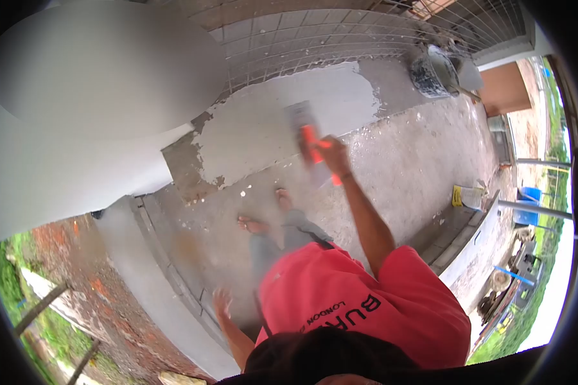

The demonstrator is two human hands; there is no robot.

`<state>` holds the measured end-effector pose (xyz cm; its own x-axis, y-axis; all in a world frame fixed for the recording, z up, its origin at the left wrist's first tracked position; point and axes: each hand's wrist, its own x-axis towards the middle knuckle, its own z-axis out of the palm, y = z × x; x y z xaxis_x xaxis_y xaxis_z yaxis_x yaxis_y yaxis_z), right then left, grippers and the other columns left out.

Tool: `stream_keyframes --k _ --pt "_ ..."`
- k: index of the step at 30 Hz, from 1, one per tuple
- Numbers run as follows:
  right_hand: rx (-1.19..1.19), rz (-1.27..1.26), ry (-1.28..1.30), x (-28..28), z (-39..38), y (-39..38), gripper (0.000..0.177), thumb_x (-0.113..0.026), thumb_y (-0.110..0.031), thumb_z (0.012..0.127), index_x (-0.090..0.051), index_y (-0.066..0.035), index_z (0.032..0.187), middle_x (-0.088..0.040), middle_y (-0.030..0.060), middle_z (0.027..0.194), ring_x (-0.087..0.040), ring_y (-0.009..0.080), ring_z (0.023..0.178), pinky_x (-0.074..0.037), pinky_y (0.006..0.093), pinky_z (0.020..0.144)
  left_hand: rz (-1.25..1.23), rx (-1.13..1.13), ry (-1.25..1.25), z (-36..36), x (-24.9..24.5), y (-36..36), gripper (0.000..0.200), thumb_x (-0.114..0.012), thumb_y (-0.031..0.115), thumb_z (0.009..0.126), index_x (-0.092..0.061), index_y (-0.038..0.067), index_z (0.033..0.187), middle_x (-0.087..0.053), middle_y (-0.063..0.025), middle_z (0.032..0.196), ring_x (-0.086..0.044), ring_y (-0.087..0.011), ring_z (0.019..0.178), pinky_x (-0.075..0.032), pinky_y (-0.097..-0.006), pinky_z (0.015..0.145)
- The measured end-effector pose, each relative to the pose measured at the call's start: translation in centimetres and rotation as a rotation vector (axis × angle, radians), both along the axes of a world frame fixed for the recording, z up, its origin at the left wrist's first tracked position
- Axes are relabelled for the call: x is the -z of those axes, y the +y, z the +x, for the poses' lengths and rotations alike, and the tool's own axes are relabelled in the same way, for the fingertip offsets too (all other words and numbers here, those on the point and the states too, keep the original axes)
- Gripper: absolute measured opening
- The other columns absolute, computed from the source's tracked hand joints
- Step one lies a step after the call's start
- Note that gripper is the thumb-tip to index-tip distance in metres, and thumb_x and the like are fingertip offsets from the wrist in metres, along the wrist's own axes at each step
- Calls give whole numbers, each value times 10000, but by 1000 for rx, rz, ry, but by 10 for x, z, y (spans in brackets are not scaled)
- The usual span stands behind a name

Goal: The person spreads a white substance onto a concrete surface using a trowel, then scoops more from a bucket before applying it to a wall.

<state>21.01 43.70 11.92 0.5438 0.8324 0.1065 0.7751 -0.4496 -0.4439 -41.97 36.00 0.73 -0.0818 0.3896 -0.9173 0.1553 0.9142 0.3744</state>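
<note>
Outdoor concrete floor (pixel 417 167) meeting a partly plastered wall. Nearest, the left hand (pixel 221 300) is blurred, fingers spread, holding nothing. Beyond it, the right hand (pixel 332 157) grips an orange-handled trowel (pixel 304 128), its blade flat against wet grey plaster (pixel 347 96). A bucket (pixel 433 70) sits farther off.

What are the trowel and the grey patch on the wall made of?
The trowel has a flat, dull grey blade, probably metal, and a bright orange handle, likely plastic, gripped by the right hand. The patch is smooth, matt grey with ragged edges: probably fresh cement plaster.
</note>
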Motion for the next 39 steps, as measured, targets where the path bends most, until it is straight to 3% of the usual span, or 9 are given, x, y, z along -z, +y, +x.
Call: stream_keyframes --k 2,7,12,15,18,23,31,36,39 --pt "498 -65 121 11 79 -39 351 -730 -395 784 -673 -54 843 -648 146 774 -632 272 714 -496 375 632 -34 92 -23 -18 13 6 411 -532 261 935 -455 132 1318 -586 -81 1164 -610 -240 988 -507 -372 826" --pt "566 -22 108 16 158 -44 491 -713 -455 748 -661 23 847 -669 197 782 -645 281 730 -482 408 656 -26 219 76 -26 -19 24 430 -480 326 976 -438 123 1353 -521 -142 1324 -558 -314 1155 -448 -455 965" --pt "746 172 724 -38 74 -22 342 -698 -368 821 -648 -34 878 -604 66 679 -583 195 644 -479 365 627 -16 187 79 -48 -19 25 459 -477 315 973 -405 132 1388 -518 -105 1342 -550 -312 1166 -444 -454 969" --pt "555 915 1317 -10 32 -46 205 -650 -278 888 -601 -82 923 -564 24 724 -585 179 712 -486 354 721 -22 294 -2 -80 7 22 468 -474 311 974 -392 132 1398 -515 -102 1348 -546 -310 1172 -443 -456 970" --pt "382 1174 1639 2 -36 -45 129 -599 -204 926 -563 -80 931 -562 39 792 -581 192 804 -479 387 850 -4 447 55 -125 56 24 465 -471 305 974 -394 129 1397 -510 -120 1351 -544 -309 1175 -437 -455 976" --pt "393 1046 2050 42 -170 -33 145 -559 -182 945 -559 -42 985 -588 78 890 -577 255 888 -452 432 909 -92 479 59 -142 15 86 465 -470 306 974 -395 129 1397 -508 -129 1351 -544 -311 1175 -434 -456 979" --pt "514 823 1927 63 -299 46 114 -566 -161 939 -544 -53 910 -577 46 826 -587 167 802 -475 314 770 -49 654 203 -173 -48 241 464 -469 307 974 -396 128 1396 -507 -144 1350 -544 -314 1175 -428 -457 985" --pt "628 952 1689 73 -260 61 136 -566 -161 936 -575 -30 969 -560 27 745 -569 129 692 -481 289 691 73 733 149 -140 -78 286 498 -474 361 976 -385 116 1400 -461 -172 1385 -499 -327 1229 -402 -469 1006" --pt "672 1046 1641 86 -191 47 152 -583 -161 925 -599 -15 967 -552 22 724 -552 116 648 -500 289 633 254 1114 92 -169 -35 303 489 -476 358 975 -395 114 1392 -479 -173 1366 -512 -322 1213 -415 -467 993"
